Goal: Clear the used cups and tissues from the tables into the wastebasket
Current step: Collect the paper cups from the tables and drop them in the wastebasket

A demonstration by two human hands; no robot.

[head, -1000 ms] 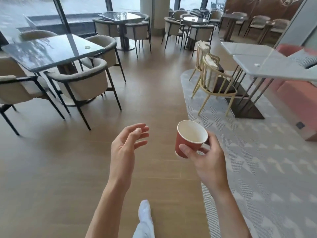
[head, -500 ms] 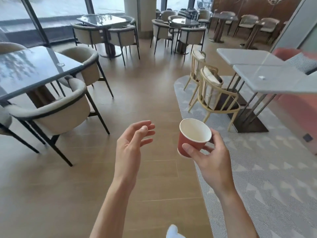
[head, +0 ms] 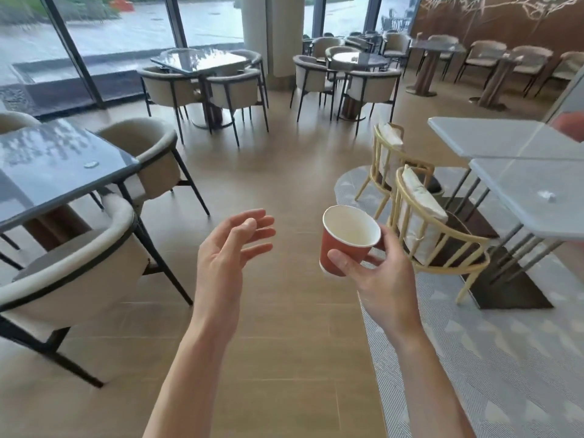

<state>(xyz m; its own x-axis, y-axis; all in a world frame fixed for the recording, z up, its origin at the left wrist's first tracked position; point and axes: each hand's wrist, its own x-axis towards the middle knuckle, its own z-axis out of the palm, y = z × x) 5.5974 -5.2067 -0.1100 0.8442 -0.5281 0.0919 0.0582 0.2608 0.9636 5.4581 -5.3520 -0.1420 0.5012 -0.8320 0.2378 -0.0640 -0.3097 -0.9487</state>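
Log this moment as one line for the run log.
right hand: holds red paper cup, upright | left hand: open, empty | wastebasket: not in view | white scrap on light table

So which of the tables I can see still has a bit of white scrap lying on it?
The pale table nearest on the right, beside the yellow-framed chair: a small white scrap lies on it. The pale top behind it looks bare, and the dark left table carries only a flat round thing.

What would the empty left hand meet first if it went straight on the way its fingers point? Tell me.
Probably the red paper cup held in the right hand: the left hand has relaxed fingers aimed right and slightly up toward it, with open air between. Depth is unclear, so it could pass behind.
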